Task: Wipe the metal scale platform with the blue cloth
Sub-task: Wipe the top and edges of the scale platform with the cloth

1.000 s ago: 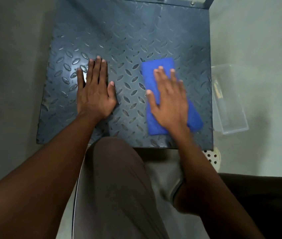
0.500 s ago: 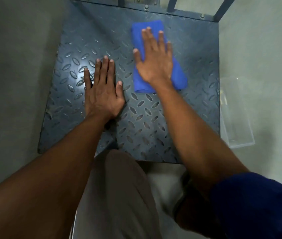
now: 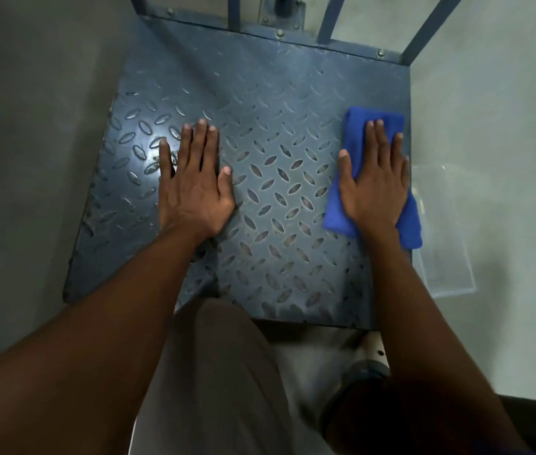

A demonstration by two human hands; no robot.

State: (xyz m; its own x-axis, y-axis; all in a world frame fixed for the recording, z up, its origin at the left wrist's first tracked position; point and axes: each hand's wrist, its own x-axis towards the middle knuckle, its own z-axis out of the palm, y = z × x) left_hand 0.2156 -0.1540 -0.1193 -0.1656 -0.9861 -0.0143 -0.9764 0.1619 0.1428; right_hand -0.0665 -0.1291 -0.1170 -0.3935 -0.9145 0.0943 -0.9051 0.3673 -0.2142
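The metal scale platform (image 3: 269,103) is a dark blue-grey plate with a raised diamond tread, lying on the floor in front of me. A folded blue cloth (image 3: 355,133) lies near the platform's right edge, its lower corner reaching just past that edge. My right hand (image 3: 374,185) presses flat on the cloth with straight fingers, covering its middle. My left hand (image 3: 194,185) rests flat on the bare tread at the platform's centre-left, fingers straight, holding nothing.
Blue upright bars (image 3: 325,18) and a bolted rail rise at the platform's far edge. A clear plastic container (image 3: 447,257) sits on the grey floor just right of the platform. My knee in brown trousers (image 3: 220,372) covers the near edge.
My right hand slid the cloth from the middle right up to the far middle of the platform, then back down to the right edge. My left hand stayed put.
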